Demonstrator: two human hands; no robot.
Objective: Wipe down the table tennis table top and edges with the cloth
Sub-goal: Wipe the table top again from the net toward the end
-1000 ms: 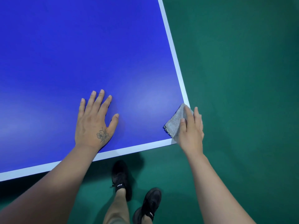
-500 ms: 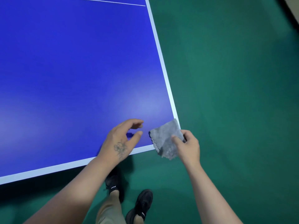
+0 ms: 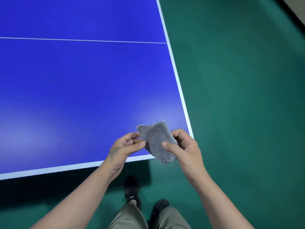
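Note:
The blue table tennis table [image 3: 82, 90] with white edge lines fills the upper left; its near right corner lies just behind my hands. A small grey fluffy cloth [image 3: 157, 141] is lifted above that corner, folded. My right hand [image 3: 184, 149] holds its right side with thumb on top and fingers curled behind. My left hand [image 3: 125, 147] pinches the cloth's left edge between thumb and fingertips. Neither hand touches the table.
Green floor [image 3: 239, 96] surrounds the table on the right and below. My two black shoes [image 3: 132, 194] stand on it just under the table's near edge. A thin white centre line [image 3: 82, 40] crosses the table top.
My left hand left the table top and came over to pinch the cloth. My right hand lifted the cloth off the corner. The view tilted up, showing more table.

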